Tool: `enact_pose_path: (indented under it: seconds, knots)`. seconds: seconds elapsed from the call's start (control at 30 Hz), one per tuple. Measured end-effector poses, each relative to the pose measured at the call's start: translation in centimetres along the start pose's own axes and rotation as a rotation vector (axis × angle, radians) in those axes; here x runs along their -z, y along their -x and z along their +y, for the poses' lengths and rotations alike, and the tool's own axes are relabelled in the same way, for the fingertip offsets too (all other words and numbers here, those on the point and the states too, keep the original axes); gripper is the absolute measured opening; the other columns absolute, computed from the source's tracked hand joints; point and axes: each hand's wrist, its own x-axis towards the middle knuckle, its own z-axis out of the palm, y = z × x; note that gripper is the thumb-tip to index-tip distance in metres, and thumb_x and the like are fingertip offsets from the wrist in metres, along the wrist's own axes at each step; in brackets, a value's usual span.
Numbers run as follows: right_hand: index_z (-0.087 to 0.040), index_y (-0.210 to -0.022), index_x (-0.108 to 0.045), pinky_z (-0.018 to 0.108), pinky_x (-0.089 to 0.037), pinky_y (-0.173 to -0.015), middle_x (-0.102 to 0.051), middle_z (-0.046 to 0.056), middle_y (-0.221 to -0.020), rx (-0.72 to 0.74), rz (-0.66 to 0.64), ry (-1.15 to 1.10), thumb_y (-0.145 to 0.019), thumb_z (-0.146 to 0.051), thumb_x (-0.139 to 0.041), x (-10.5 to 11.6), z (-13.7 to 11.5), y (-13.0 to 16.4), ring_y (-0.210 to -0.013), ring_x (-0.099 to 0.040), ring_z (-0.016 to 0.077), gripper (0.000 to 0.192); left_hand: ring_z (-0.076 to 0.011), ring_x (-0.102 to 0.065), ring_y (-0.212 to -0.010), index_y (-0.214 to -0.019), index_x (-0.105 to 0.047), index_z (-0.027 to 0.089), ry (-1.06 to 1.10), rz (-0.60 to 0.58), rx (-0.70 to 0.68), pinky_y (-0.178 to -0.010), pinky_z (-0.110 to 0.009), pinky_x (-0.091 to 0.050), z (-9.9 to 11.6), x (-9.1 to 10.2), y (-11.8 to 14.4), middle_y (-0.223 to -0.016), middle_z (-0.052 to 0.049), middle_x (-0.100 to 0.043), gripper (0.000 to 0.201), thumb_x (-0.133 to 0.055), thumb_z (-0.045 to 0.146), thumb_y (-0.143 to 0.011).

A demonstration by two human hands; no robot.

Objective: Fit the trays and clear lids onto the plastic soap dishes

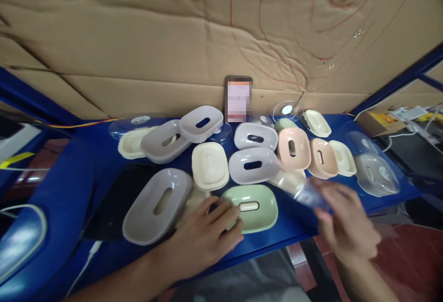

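A green oval soap dish (265, 206) with a slot in its base sits at the front of the blue table. My left hand (211, 228) has its fingers bent over the dish's left rim. Partly hidden behind that hand is a cream piece (194, 206). My right hand (349, 221) grips a clear plastic lid (304, 193), smeared by motion, to the right of the green dish. To the left of my left hand, a large grey dish (145, 214) lies tilted. Behind the green dish are a grey dish (238, 166) and a cream tray (210, 166).
More grey dishes (204, 124), pink dishes (294, 152) and cream trays (342, 159) spread across the blue table (290, 223). Clear lids (379, 180) stand at right and back. A phone (238, 99) leans against the cardboard wall (155, 39). A black flat panel (114, 210) lies left.
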Motion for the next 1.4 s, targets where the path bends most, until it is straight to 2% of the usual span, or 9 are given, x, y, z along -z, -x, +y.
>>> enact_pose_path:
  seconds: [0.1,0.17,0.3,0.47,0.7,0.9,1.07,1.3,1.4]
  knots:
    - [-0.033,-0.164,-0.049,0.054,-0.06,-0.1,-0.08,0.006,-0.128,0.205,-0.007,-0.001,-0.1,-0.021,-0.071,-1.6,-2.3,2.7,-0.11,-0.08,0.0308,0.068,-0.0245,-0.064,-0.11,-0.105,-0.068,0.021,0.047,0.164,0.067,-0.104,-0.046,-0.051,0.2,-0.2,0.3,-0.109,-0.007,-0.066,0.012,-0.076,0.022,-0.096]
    - [-0.031,-0.162,-0.051,0.057,-0.06,-0.104,-0.081,0.006,-0.126,0.235,-0.037,-0.039,-0.099,-0.017,-0.074,-2.7,-3.1,2.8,-0.116,-0.079,0.0312,0.069,-0.0281,-0.063,-0.121,-0.113,-0.068,0.022,0.06,0.213,0.101,-0.107,-0.05,-0.053,0.2,-0.4,0.5,-0.122,-0.01,-0.064,0.02,-0.078,0.023,-0.095]
    - [-0.027,-0.156,-0.056,0.056,-0.058,-0.111,-0.08,0.006,-0.128,0.263,-0.069,-0.164,-0.101,-0.014,-0.07,-4.5,-3.7,1.4,-0.127,-0.074,0.0269,0.059,-0.037,-0.056,-0.14,-0.137,-0.061,0.021,0.025,0.118,0.135,-0.105,-0.052,-0.058,-0.2,-0.4,0.6,-0.151,-0.021,-0.053,0.046,-0.076,0.04,-0.098]
    - [-0.017,-0.137,-0.069,0.051,-0.048,-0.125,-0.078,0.008,-0.133,0.374,-0.159,-0.172,-0.104,-0.011,-0.063,-5.3,-3.9,0.0,-0.138,-0.066,0.0223,0.034,-0.0341,-0.06,-0.14,-0.152,-0.057,0.02,-0.045,-0.014,0.141,-0.113,-0.051,-0.053,-0.4,-0.3,0.6,-0.155,-0.017,-0.059,0.063,-0.065,0.059,-0.103]
    - [-0.019,-0.133,-0.071,0.051,-0.04,-0.131,-0.078,0.006,-0.132,0.422,-0.204,-0.103,-0.107,-0.011,-0.057,-5.4,-3.5,0.4,-0.14,-0.063,0.0203,0.031,-0.0329,-0.052,-0.152,-0.159,-0.051,0.018,-0.16,-0.089,0.123,-0.118,-0.043,-0.05,0.6,-0.4,0.8,-0.165,-0.017,-0.052,0.077,-0.069,0.061,-0.099]
    - [-0.02,-0.137,-0.069,0.058,-0.039,-0.13,-0.074,0.007,-0.14,0.368,-0.266,-0.221,-0.107,-0.012,-0.055,-5.4,-3.0,0.3,-0.151,-0.052,0.0252,0.034,-0.0339,-0.055,-0.15,-0.158,-0.052,0.013,-0.19,-0.065,0.16,-0.116,-0.042,-0.052,1.2,-0.4,0.8,-0.163,-0.02,-0.054,0.079,-0.068,0.063,-0.099]
    - [-0.021,-0.149,-0.061,0.058,-0.04,-0.131,-0.072,0.007,-0.143,0.362,-0.246,-0.296,-0.109,-0.011,-0.052,-5.2,-3.1,-0.3,-0.148,-0.057,0.0222,0.042,-0.0318,-0.058,-0.147,-0.154,-0.054,0.005,-0.221,-0.06,0.183,-0.114,-0.036,-0.055,1.4,-1.0,1.2,-0.158,-0.025,-0.057,0.077,-0.06,0.063,-0.103]
    - [-0.012,-0.146,-0.063,0.054,-0.045,-0.125,-0.073,0.013,-0.135,0.377,-0.202,-0.213,-0.104,-0.028,-0.07,-5.0,-2.5,0.4,-0.14,-0.06,0.0256,0.045,-0.0334,-0.053,-0.152,-0.161,-0.047,0.012,-0.135,-0.076,0.157,-0.118,-0.042,-0.053,1.2,-0.8,0.8,-0.165,-0.024,-0.05,0.067,-0.057,0.052,-0.109]
    - [-0.015,-0.14,-0.068,0.049,-0.048,-0.12,-0.075,0.01,-0.126,0.4,-0.143,-0.124,-0.101,-0.026,-0.076,-5.0,-2.6,1.0,-0.134,-0.062,0.0254,0.042,-0.0359,-0.047,-0.156,-0.161,-0.046,0.011,-0.065,-0.085,0.144,-0.122,-0.046,-0.05,0.9,-0.9,0.6,-0.168,-0.025,-0.045,0.064,-0.06,0.046,-0.109]
